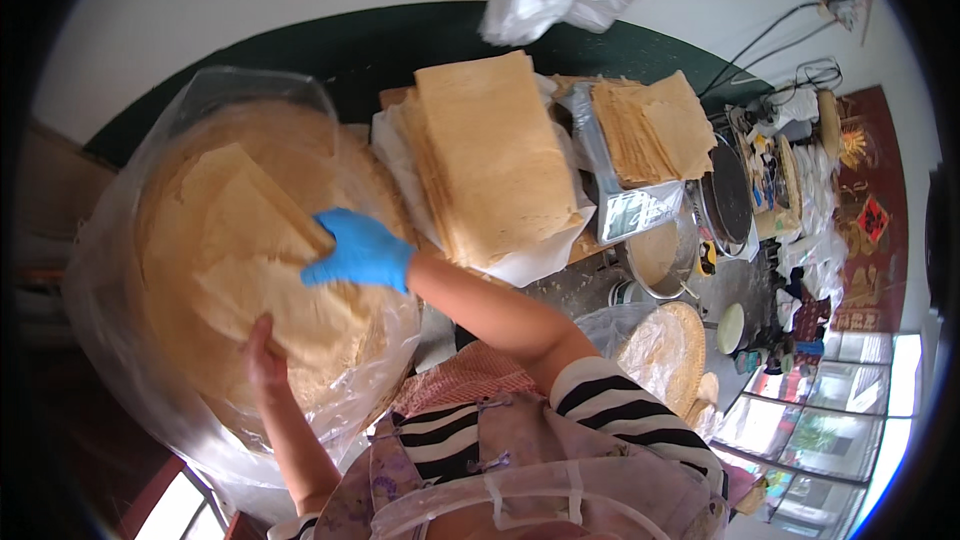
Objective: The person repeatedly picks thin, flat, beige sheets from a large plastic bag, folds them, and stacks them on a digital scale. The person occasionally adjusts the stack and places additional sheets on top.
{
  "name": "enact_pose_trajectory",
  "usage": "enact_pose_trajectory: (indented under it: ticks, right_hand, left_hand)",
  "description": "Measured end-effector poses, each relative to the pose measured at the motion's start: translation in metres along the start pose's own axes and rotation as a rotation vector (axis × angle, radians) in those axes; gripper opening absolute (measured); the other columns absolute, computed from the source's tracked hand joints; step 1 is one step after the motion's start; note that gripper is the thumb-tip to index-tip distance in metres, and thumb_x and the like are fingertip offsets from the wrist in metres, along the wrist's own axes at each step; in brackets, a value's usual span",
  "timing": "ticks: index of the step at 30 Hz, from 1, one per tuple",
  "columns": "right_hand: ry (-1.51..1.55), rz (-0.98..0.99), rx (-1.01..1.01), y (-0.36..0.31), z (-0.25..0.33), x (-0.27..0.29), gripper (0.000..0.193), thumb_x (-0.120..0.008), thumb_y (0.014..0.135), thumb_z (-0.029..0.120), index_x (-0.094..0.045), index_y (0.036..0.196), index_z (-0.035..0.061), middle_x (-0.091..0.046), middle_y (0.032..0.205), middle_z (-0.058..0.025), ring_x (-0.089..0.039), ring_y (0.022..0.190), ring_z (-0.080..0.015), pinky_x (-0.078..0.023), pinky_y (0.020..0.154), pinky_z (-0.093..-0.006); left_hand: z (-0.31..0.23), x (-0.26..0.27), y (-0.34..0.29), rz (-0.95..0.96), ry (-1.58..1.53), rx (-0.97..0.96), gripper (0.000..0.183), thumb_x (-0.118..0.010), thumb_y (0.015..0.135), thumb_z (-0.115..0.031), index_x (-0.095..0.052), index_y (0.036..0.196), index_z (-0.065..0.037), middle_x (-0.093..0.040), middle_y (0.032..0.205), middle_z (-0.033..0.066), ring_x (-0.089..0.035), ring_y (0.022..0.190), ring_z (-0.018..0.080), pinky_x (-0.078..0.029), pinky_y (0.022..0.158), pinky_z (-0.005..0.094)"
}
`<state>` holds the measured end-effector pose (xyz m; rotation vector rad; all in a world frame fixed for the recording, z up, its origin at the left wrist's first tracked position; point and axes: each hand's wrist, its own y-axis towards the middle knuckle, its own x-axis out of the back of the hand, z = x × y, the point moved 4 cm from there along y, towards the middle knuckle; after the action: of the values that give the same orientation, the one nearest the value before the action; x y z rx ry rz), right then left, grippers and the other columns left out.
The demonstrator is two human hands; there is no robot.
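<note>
A broad round stack of thin tan flatbreads (165,275) lies at the left inside clear plastic. On top of it is a partly folded thin flatbread (240,205). My right hand (362,250), in a blue glove, grips the right edge of this sheet, its fingers closed over the fold. At the near edge, my bare left hand (266,358) holds the same sheet with its fingertips. Part of the left fingers and the right fingertips are hidden by the bread.
A tall pile of rectangular flatbread sheets (490,155) stands right of the round stack, on white wrapping. Beyond it sit a smaller pile (655,125), a metal bowl of pale batter (660,250) and a round black griddle (725,195). Nearer is a plastic-lined wicker basket (685,345).
</note>
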<state>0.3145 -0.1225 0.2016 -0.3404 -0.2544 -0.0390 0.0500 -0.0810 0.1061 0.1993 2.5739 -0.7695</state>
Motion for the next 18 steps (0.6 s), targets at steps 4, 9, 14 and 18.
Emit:
enact_pose_trajectory:
  ticks: [4, 9, 14, 18]
  right_hand:
    - [0.583, 0.05, 0.29, -0.093, 0.015, 0.05, 0.095, -0.078, 0.069, 0.028, -0.026, 0.144, 0.0034, -0.04, 0.142, -0.0154, -0.045, 0.125, -0.0295, -0.034, 0.104, -0.041]
    - [0.376, -0.356, 0.374, -0.221, -0.029, 0.204, 0.066, -0.064, 0.082, 0.004, -0.035, 0.141, 0.0048, -0.04, 0.142, -0.0143, -0.045, 0.125, -0.025, -0.037, 0.103, -0.0388]
    - [-0.876, -0.845, 0.131, -0.354, -0.088, 0.419, 0.07, -0.07, 0.067, -0.001, -0.051, 0.132, 0.0167, -0.045, 0.135, -0.0164, -0.045, 0.121, -0.0353, -0.038, 0.101, -0.0409]
    - [-1.057, -0.634, 0.23, -0.372, -0.159, 0.458, 0.063, -0.076, 0.065, 0.011, -0.058, 0.125, 0.0172, -0.042, 0.137, -0.0158, -0.041, 0.123, -0.0339, -0.035, 0.102, -0.0418]
  left_hand:
    - [-0.036, -0.065, -0.053, 0.366, 0.018, -0.155, 0.062, -0.065, 0.078, -0.006, -0.04, 0.134, 0.0, -0.053, 0.128, 0.0131, -0.052, 0.115, 0.0249, -0.043, 0.099, 0.0374]
    - [-0.031, -0.168, -0.076, 0.384, 0.058, -0.136, 0.069, -0.071, 0.069, -0.01, -0.042, 0.132, 0.0, -0.057, 0.118, 0.011, -0.057, 0.106, 0.0238, -0.046, 0.093, 0.0364]
    - [0.013, -0.275, -0.078, 0.478, 0.05, -0.063, 0.059, -0.066, 0.072, -0.009, -0.046, 0.126, 0.003, -0.06, 0.114, 0.0132, -0.06, 0.1, 0.0254, -0.05, 0.088, 0.038]
    - [0.06, -0.362, -0.071, 0.571, 0.022, 0.058, 0.052, -0.063, 0.074, -0.008, -0.049, 0.122, 0.005, -0.061, 0.11, 0.0149, -0.063, 0.096, 0.0267, -0.053, 0.084, 0.0393]
